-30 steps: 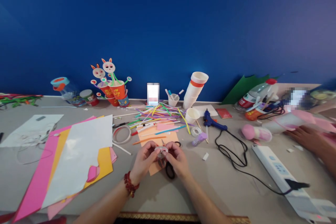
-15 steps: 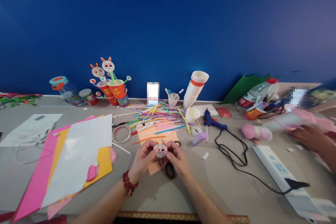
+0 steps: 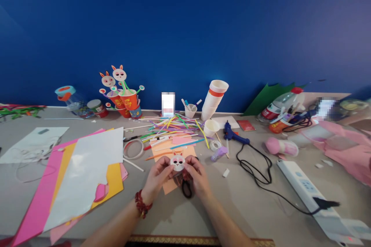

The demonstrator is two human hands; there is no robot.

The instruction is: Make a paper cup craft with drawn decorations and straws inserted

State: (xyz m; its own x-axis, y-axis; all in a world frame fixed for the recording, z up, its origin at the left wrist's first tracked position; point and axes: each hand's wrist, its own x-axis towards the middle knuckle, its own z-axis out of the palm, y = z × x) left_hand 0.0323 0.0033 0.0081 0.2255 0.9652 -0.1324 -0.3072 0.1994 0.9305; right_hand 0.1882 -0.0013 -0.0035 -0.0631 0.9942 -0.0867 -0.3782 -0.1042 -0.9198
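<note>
We have the rabbit face [image 3: 177, 163] over the orange paper [image 3: 171, 187] and scissors [image 3: 183, 188], the left hand's [image 3: 159, 174] and right hand's [image 3: 197, 173] fingers pinched closed on opposite edges; best we grip lightly, sparing the ears [image 3: 175, 154].

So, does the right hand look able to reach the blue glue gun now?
Probably yes. The right hand could leave the rabbit face to the left hand; only low things, like the purple object, lie before the glue gun.
</note>
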